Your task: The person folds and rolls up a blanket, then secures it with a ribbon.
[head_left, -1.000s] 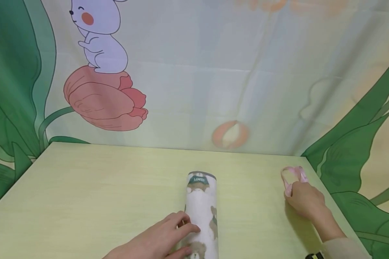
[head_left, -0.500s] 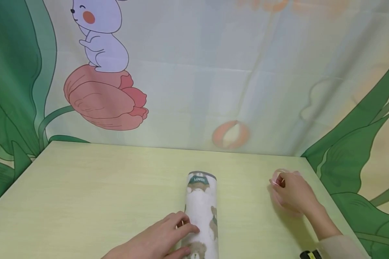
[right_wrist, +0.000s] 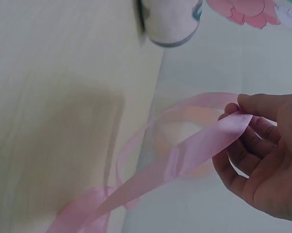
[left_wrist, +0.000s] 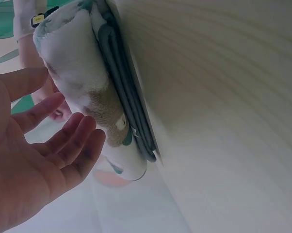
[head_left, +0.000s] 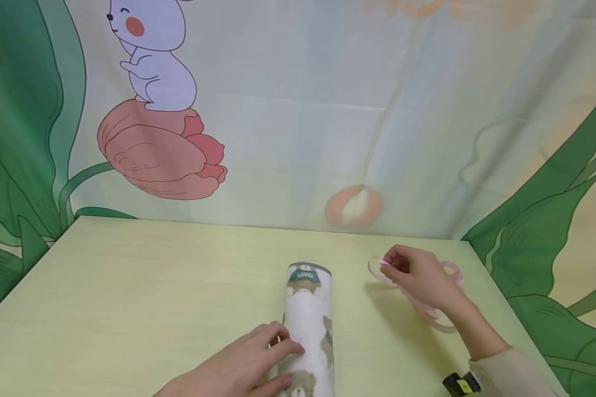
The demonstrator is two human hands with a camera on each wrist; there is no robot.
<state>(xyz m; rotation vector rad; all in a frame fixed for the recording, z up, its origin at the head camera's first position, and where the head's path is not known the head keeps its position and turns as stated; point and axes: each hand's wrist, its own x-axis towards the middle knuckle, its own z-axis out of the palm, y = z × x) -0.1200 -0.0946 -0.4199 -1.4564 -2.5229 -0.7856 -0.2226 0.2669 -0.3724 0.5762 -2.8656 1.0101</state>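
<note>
A rolled-up fleece blanket (head_left: 308,317), white with brown bears, lies lengthwise on the table. My left hand (head_left: 243,361) rests against its left side, fingers loosely bent and not wrapped around it. In the left wrist view, folded dark layers (left_wrist: 124,92) show along the roll's side. To the right of the roll, my right hand (head_left: 424,275) is raised above the table, pinching a pink satin ribbon (right_wrist: 185,153) between thumb and fingers. One loop of ribbon hangs from the fingertips; the rest trails in loose loops on the table, partly hidden by the hand and forearm.
The pale yellow table (head_left: 144,286) ends at the back against a printed cloth (head_left: 273,138) with a rabbit, flowers and leaves. A black band with a yellow mark (head_left: 462,384) sits at the right wrist.
My right hand has lifted and moved left toward the blanket roll, drawing one part of the ribbon out of its pile. My left hand and the roll stay in place.
</note>
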